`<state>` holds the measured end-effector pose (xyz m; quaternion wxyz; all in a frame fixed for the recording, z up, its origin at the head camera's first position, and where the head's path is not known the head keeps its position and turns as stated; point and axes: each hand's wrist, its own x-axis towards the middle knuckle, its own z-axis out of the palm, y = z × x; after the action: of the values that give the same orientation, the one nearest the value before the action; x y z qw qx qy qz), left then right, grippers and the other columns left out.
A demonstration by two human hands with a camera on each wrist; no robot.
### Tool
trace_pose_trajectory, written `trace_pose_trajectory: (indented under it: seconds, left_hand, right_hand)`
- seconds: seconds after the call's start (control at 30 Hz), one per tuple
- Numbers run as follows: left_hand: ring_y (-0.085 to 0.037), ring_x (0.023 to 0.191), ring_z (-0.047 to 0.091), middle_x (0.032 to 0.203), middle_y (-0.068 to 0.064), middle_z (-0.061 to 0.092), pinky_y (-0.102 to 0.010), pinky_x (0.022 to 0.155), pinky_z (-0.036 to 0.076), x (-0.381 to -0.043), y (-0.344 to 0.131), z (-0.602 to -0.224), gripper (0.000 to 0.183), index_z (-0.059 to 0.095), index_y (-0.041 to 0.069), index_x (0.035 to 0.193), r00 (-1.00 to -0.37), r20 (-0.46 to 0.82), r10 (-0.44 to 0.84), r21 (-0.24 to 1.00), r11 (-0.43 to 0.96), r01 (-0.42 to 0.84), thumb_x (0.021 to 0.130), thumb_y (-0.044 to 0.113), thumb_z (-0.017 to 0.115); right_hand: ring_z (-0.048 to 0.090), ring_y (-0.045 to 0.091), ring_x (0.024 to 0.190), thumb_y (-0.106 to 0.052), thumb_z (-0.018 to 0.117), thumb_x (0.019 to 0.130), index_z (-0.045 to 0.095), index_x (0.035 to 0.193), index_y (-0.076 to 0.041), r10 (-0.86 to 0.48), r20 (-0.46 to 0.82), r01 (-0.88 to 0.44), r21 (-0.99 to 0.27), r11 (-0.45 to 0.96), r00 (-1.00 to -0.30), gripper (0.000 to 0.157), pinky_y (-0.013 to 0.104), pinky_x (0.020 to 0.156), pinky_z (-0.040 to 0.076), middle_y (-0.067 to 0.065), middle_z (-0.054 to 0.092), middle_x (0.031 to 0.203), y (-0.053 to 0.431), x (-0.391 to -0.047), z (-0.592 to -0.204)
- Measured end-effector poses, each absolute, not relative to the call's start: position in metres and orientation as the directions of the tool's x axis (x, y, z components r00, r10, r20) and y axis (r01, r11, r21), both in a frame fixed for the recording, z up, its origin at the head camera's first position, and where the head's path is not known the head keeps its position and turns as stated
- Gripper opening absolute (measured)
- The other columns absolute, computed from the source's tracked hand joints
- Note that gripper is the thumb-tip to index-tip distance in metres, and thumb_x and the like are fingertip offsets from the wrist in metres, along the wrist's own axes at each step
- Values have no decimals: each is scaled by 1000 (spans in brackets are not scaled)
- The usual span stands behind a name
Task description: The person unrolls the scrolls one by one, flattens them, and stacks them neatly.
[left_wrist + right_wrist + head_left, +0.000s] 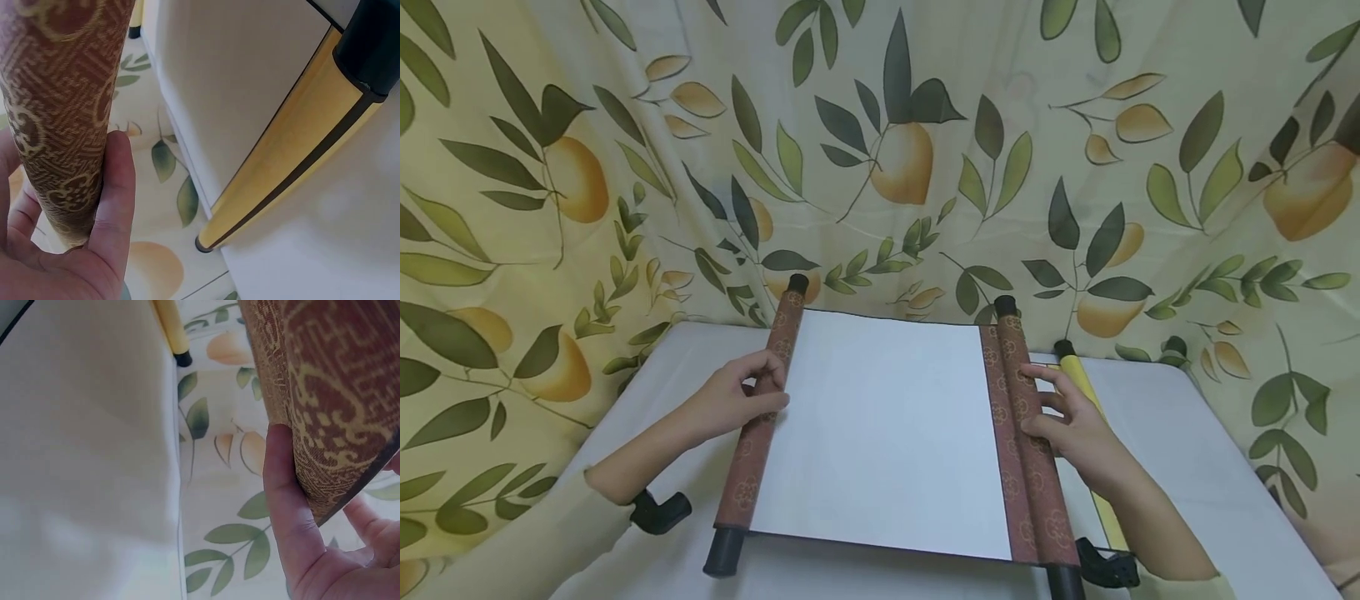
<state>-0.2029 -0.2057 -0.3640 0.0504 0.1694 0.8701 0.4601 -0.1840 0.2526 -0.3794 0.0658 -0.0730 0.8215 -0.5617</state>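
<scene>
A hanging scroll (887,425) with blank white paper is spread partly open, raised above the table. Its ends are brown rollers with a gold pattern and black knobs. My left hand (733,393) holds the left roller (62,112) about its middle, thumb on the near side, fingers behind. On the other side, my right hand (1078,425) grips the right roller (344,394) between thumb and fingers. Beneath lies a second scroll with a yellow roller (1081,379), mostly hidden by the brown one; its black knob also shows in the left wrist view.
The white tabletop (1195,450) extends below and to both sides of the scroll. Behind it hangs a curtain (1000,50) printed with leaves and orange fruit. Each wrist wears a black camera mount, the left one (660,512) near the scroll's lower left.
</scene>
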Motion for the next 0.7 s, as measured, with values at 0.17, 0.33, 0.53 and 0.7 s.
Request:
trace_pose_trajectory:
  seconds: [0.17, 0.33, 0.53, 0.7]
  left_hand:
    - [-23, 77, 54, 97, -9, 53, -35, 62, 50, -203, -206, -364, 21, 56, 15, 96, -936, 50, 349, 828, 510, 235, 88, 16, 75]
    - [-24, 76, 57, 105, -13, 54, -36, 62, 50, -201, -206, -361, 18, 56, 10, 101, -940, 38, 340, 833, 509, 218, 89, 9, 68]
    - [-24, 82, 55, 105, -12, 55, -36, 65, 51, -200, -207, -361, 15, 58, 9, 104, -947, 26, 320, 820, 535, 203, 89, 7, 60]
    - [-24, 77, 54, 94, -11, 52, -36, 61, 50, -202, -208, -362, 12, 58, 11, 102, -951, 12, 309, 821, 540, 186, 90, 7, 57]
  right_hand:
    - [59, 38, 104, -3, 58, 92, 25, 154, -17, -190, -40, -34, -927, 372, -981, 71, 44, 72, 57, 32, 38, 139, 256, -183, -378]
    - [59, 39, 105, -4, 58, 92, 25, 154, -17, -195, -45, -34, -924, 382, -980, 71, 43, 73, 57, 31, 37, 139, 256, -182, -378]
    - [58, 40, 107, -5, 58, 93, 25, 154, -18, -196, -54, -26, -922, 387, -979, 71, 44, 73, 57, 32, 36, 142, 258, -183, -378]
    - [58, 40, 108, -5, 58, 93, 25, 155, -18, -203, -51, -32, -921, 387, -978, 71, 44, 73, 57, 31, 35, 143, 260, -183, -379]
